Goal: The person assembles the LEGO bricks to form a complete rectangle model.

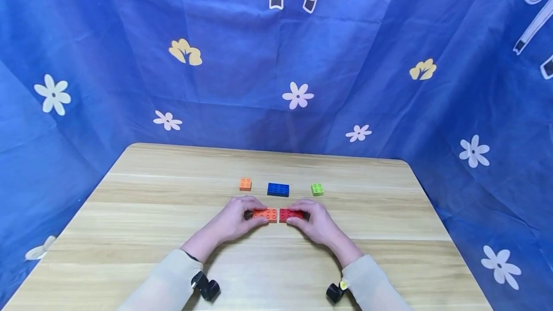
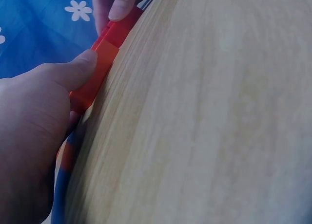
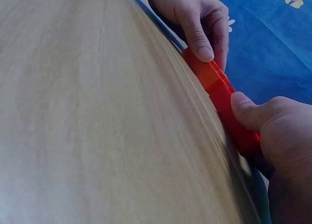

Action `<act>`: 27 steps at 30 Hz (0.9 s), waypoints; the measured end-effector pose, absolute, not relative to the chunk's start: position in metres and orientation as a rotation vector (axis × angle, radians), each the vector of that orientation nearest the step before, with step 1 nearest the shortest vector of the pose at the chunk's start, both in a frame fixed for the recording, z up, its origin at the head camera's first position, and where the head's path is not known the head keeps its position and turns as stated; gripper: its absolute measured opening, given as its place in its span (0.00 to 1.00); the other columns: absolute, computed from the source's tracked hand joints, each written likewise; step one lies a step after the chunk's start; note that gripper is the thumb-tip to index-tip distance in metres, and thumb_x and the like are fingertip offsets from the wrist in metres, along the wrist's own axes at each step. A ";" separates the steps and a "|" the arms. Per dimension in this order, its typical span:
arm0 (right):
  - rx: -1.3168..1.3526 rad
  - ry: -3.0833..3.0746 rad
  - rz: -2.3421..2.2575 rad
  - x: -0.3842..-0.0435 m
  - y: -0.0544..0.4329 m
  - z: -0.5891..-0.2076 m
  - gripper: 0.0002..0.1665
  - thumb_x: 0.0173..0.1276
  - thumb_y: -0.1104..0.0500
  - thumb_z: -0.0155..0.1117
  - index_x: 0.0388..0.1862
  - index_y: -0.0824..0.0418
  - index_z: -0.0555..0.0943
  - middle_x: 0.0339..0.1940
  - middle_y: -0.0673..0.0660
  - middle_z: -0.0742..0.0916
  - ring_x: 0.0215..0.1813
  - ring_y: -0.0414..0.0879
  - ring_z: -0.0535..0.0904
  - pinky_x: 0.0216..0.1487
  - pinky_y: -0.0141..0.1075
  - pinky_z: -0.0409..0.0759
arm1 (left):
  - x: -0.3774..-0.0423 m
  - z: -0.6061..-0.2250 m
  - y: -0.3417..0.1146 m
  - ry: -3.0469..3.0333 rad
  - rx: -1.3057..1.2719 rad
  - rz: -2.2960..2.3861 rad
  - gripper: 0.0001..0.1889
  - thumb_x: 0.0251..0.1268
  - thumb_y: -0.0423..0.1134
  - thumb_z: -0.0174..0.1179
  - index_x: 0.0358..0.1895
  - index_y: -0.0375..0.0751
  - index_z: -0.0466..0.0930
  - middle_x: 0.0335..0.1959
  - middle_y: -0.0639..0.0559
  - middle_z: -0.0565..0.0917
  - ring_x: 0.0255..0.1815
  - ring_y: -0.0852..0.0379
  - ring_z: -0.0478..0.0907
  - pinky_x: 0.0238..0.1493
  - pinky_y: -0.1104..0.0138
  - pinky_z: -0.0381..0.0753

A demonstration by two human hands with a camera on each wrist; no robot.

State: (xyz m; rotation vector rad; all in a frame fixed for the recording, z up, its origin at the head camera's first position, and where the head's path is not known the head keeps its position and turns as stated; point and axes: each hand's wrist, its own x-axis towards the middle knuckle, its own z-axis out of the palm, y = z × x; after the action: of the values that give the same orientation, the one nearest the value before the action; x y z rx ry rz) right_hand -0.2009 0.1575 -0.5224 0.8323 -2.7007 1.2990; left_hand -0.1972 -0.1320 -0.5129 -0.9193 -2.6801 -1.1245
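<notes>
Near the middle of the table, my left hand (image 1: 237,216) pinches an orange eight-stud building brick (image 1: 271,214) between thumb and fingers. Facing it, my right hand (image 1: 314,220) grips a red building brick (image 1: 284,214) in the same way. In the head view the two bricks lie end to end on the table, with a narrow gap between them. The left wrist view shows the orange brick's side (image 2: 100,80) under my thumb, the red brick (image 2: 124,29) beyond it. From the right wrist, the red brick's long side (image 3: 231,117) shows; fingers hide part of both tops.
Behind the hands stand a small orange brick (image 1: 245,184), a blue brick (image 1: 278,189) and a small green brick (image 1: 317,189) in a loose row. The wooden table (image 1: 129,234) ends at a blue patterned cloth (image 1: 242,85) at the back and sides.
</notes>
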 end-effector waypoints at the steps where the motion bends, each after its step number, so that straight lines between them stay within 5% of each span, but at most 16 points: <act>1: 0.832 -2.701 1.303 -0.201 0.157 -0.522 0.18 0.69 0.54 0.79 0.56 0.55 0.91 0.52 0.45 0.89 0.58 0.42 0.84 0.65 0.44 0.80 | -0.197 -0.513 -0.132 -2.685 -0.915 -1.125 0.19 0.66 0.48 0.76 0.54 0.43 0.90 0.48 0.58 0.89 0.50 0.60 0.84 0.54 0.59 0.85; 16: 0.824 -2.723 1.298 -0.203 0.153 -0.518 0.17 0.67 0.56 0.80 0.54 0.56 0.91 0.52 0.46 0.90 0.58 0.42 0.84 0.66 0.43 0.79 | -0.200 -0.511 -0.129 -2.674 -0.920 -1.097 0.20 0.66 0.50 0.75 0.55 0.43 0.90 0.48 0.58 0.89 0.51 0.56 0.85 0.57 0.53 0.83; 27: 0.814 -2.743 1.316 -0.203 0.153 -0.516 0.18 0.68 0.55 0.80 0.55 0.55 0.91 0.52 0.45 0.89 0.58 0.41 0.83 0.66 0.44 0.79 | -0.202 -0.514 -0.128 -2.681 -0.877 -1.204 0.18 0.64 0.48 0.77 0.54 0.47 0.91 0.47 0.62 0.88 0.48 0.62 0.83 0.52 0.58 0.82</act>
State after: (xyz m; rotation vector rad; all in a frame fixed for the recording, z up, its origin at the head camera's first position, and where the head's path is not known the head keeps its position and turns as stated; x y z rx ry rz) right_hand -0.2031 0.1527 -0.5160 0.8135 -2.7426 1.3163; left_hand -0.2015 -0.1281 -0.5139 -0.8775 -2.6808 -1.2043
